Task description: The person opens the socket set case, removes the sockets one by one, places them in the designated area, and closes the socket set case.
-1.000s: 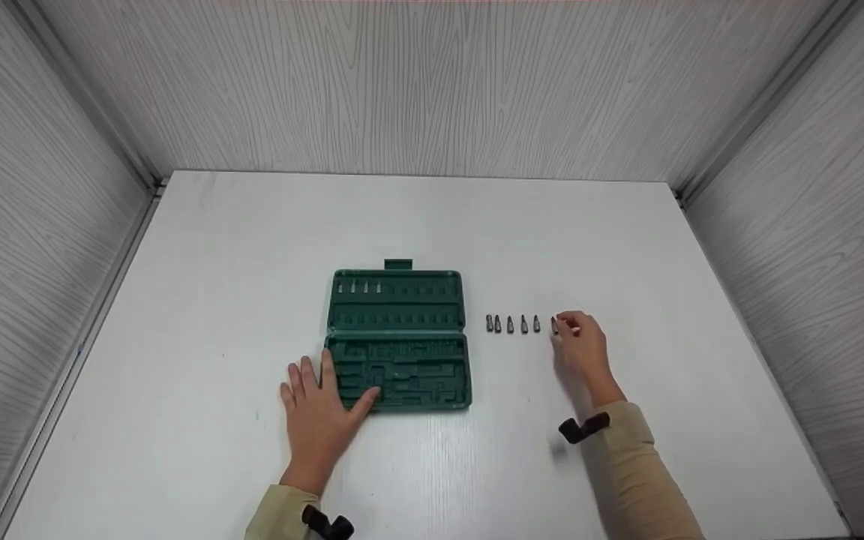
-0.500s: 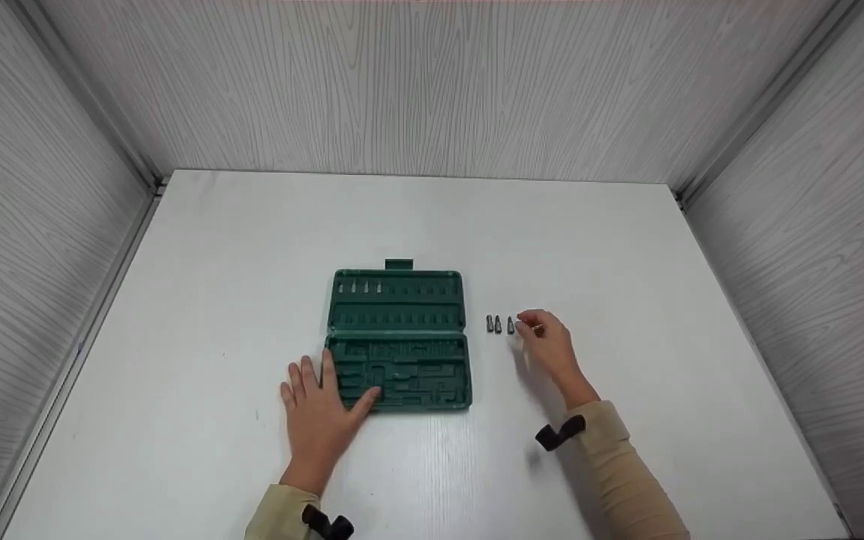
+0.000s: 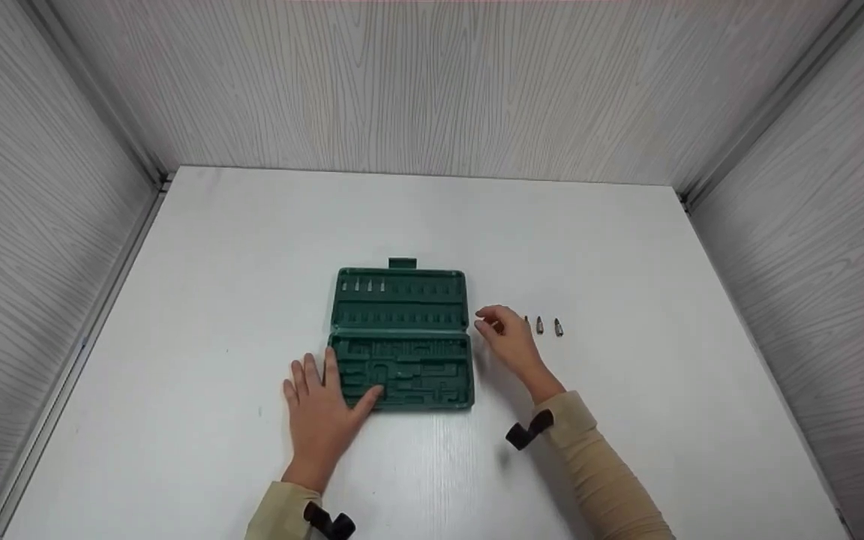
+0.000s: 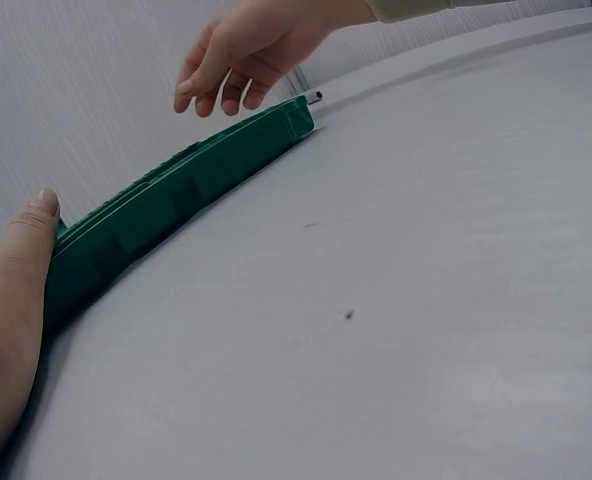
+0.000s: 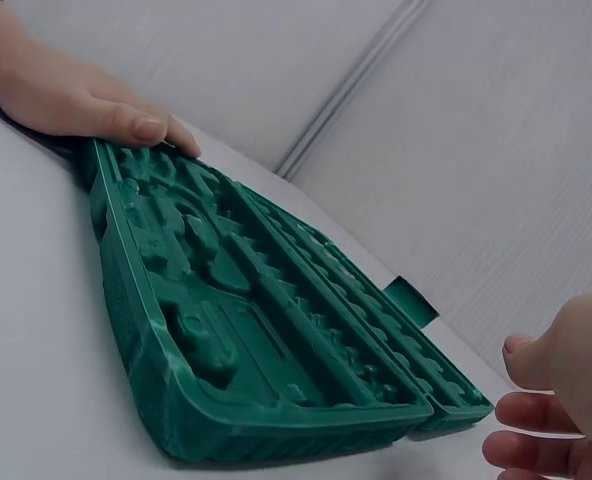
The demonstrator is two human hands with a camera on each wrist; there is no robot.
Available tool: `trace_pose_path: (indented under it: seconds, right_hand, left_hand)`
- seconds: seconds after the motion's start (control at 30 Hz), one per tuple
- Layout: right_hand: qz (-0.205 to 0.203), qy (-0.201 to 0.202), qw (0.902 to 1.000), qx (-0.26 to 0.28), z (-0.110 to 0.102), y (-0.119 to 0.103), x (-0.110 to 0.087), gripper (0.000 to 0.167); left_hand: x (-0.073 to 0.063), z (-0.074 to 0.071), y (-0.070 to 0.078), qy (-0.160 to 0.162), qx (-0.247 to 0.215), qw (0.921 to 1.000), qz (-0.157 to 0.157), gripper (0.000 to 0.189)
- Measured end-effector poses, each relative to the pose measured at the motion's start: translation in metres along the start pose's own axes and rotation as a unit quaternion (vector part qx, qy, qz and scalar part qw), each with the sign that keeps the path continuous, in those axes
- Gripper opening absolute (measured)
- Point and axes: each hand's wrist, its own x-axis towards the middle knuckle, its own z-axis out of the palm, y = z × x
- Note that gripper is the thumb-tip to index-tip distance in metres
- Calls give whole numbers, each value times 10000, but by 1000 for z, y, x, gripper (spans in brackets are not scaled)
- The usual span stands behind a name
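A green plastic tool case (image 3: 400,304) lies opened out flat on the table, with several small metal bits (image 3: 370,286) in the top row of its far half. My left hand (image 3: 319,420) rests spread at the near left corner, its thumb over the case's edge. Just right of the case is my right hand (image 3: 511,341), fingers loosely bent. In the right wrist view its thumb (image 5: 529,362) stands apart from the fingers, with nothing seen between them. Beyond that hand, screwdriver bits (image 3: 539,325) stand out on the table; the left part of their row is hidden under the hand.
The case's near half (image 3: 421,375) has moulded recesses, and a latch tab (image 3: 402,263) sticks out at the far edge. Grey wood-grain panels (image 3: 417,90) close in the white table (image 3: 214,262) at the back and both sides.
My right hand has moved left along the row of bits to beside the case, uncovering the bits on the right. The left hand stays on the case.
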Motion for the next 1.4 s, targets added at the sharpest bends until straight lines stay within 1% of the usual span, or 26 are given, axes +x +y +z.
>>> trace_pose_path:
  seconds: [0.13,0.33,0.5,0.6,0.8,0.93,1.1,1.2,1.33,1.4]
  right_hand:
    - [5,-124,9999,22,7,-7,2,21]
    - [-260,-270,9993,-29,19,-20,9,21]
    - [-452,-404,9982,-1,33,-33,18,27]
    - [-546,-515,9972,16,42,-39,25,30]
    - [-657,-711,9953,-5,58,-49,39,30]
    - [-672,-719,9951,102,69,-54,47,28]
    - [-693,-450,9958,395,88,-56,58,26]
    - [-649,-349,9964,427,98,-57,64,26]
    - [-420,-439,9977,285,106,-57,73,29]
    - [-272,-587,9978,145,108,-58,76,32]
  left_hand:
    - [0,1,1,-16,27,10000,-1,104]
    - [0,0,1,-59,21,10000,-21,105]
    - [1,-2,-1,9,10,10000,-6,105]
    - [1,-3,-1,-12,23,10000,1,105]
    - [1,-3,1,-21,3,10000,-4,104]
    - [1,-3,1,-23,23,10000,-3,105]
    - [1,-4,0,-57,45,10000,-33,105]
    - [1,-4,0,-81,54,9999,-49,105]
    - [1,-2,0,-102,87,9999,-70,105]
    - [1,-1,0,-95,91,9999,-64,106]
